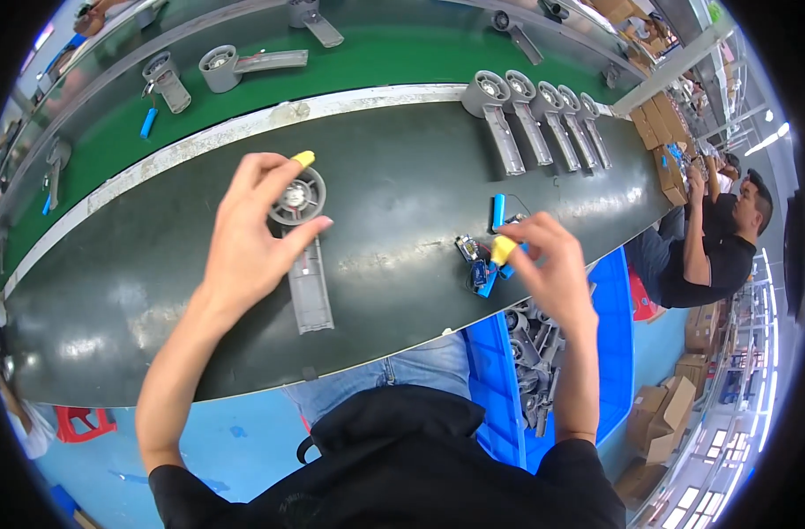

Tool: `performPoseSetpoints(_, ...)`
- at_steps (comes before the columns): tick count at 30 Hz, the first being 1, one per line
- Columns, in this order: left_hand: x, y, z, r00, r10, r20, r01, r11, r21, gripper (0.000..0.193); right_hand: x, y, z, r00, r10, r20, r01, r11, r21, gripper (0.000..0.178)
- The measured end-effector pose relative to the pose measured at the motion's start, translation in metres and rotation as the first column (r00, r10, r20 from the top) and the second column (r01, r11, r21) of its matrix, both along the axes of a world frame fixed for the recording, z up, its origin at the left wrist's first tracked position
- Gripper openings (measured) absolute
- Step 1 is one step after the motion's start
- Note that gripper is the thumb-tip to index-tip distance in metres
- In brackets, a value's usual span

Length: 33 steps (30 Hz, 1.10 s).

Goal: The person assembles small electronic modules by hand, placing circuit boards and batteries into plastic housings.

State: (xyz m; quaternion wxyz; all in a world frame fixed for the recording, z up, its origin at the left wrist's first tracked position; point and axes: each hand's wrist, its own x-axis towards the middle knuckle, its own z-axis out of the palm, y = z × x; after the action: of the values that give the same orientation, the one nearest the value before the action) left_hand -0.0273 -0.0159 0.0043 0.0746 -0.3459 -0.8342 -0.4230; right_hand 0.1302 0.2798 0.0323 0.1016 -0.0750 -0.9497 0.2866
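My left hand [257, 225] curves round the ring-shaped head of a grey plastic fan housing [310, 286], fingers on its far side and thumb on the near side. The housing lies on the dark bench with its open, channel-like handle toward me. Yellow covers sit on a fingertip of each hand. To the right, my right hand [552, 264] is closed in a pinch over a small cluster of blue battery cells [498, 212] and circuit boards [467, 248] with thin wires. What lies between those fingertips is too small to make out.
Several similar grey fan housings [504, 141] stand in a row at the back right. More lie on the green conveyor [358, 69] beyond a pale rail. A blue bin [616, 353] of grey parts is beside my right leg. A co-worker [720, 238] sits at the far right.
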Motion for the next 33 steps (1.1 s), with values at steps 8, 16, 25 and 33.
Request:
performPoseSetpoints(8,0.017,0.013,-0.011,1.0,0.03,-0.002,-0.03,0.995,-0.096,0.053,-0.012,-0.027,-0.023,0.998,0.021,0.062,-0.042,0.93,0.366,0.049)
performPoseSetpoints(16,0.038,0.013,0.006,0.967,-0.023,-0.253,0.07,0.981,0.181,0.031,-0.012,-0.042,0.0,0.985,-0.166,-0.04,0.056,0.533,-0.844,0.031)
performPoseSetpoints(25,0.042,0.05,0.009,0.927,-0.111,-0.359,0.209,0.946,0.246,0.041,-0.04,-0.086,-0.013,0.986,-0.06,-0.157,-0.119,0.412,-0.904,0.021)
performPoseSetpoints(33,0.037,0.048,0.009,0.953,-0.2,0.226,0.05,0.842,0.538,0.022,-0.048,-0.08,-0.034,0.978,0.172,-0.116,-0.194,0.565,-0.802,0.061)
